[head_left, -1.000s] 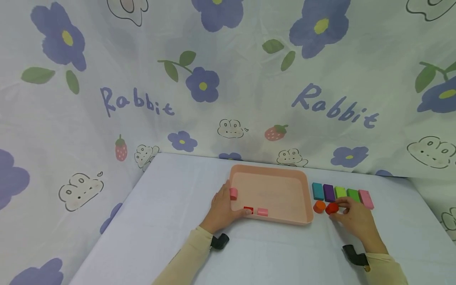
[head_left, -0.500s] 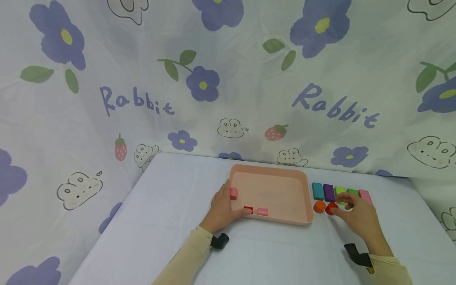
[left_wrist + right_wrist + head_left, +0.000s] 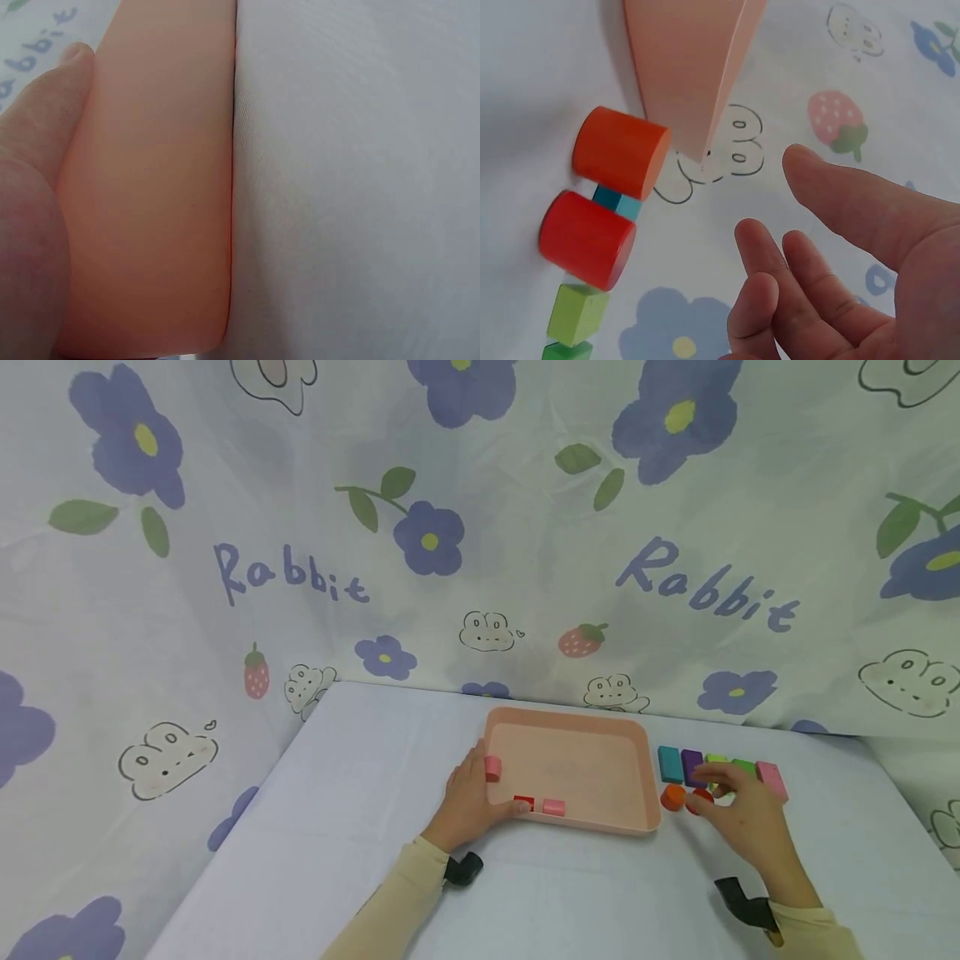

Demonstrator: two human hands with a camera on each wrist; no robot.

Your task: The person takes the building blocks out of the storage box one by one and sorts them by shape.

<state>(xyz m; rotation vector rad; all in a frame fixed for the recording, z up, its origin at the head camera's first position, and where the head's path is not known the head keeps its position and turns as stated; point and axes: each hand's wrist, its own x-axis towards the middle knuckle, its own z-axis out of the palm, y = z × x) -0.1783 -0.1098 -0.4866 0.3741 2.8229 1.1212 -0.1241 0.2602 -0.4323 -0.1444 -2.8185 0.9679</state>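
Observation:
My left hand (image 3: 467, 802) rests on the near left corner of a peach plastic tray (image 3: 600, 828), its fingers fairly straight along the left side. Its thumb reaches over the front rim, partly covering a red block (image 3: 528, 799) inside. In the left wrist view the thumb lies along the tray wall (image 3: 157, 195). My right hand (image 3: 750, 827) hovers by a red cylinder (image 3: 587, 240) right of the tray, fingers spread and holding nothing. An orange cylinder (image 3: 619, 152) stands beside the red one.
Two pink blocks, one by the left wall (image 3: 492, 768) and one by the front wall (image 3: 553, 807), lie in the tray. Behind the cylinders runs a row of several blocks: teal (image 3: 671, 764), purple (image 3: 692, 767), lime, green and pink (image 3: 772, 781). A patterned cloth (image 3: 525, 527) hangs behind.
My right hand has let go of the red cylinder, opened its fingers and lifted slightly, shifting a little left. The red cylinder stays in place. My left hand has not moved.

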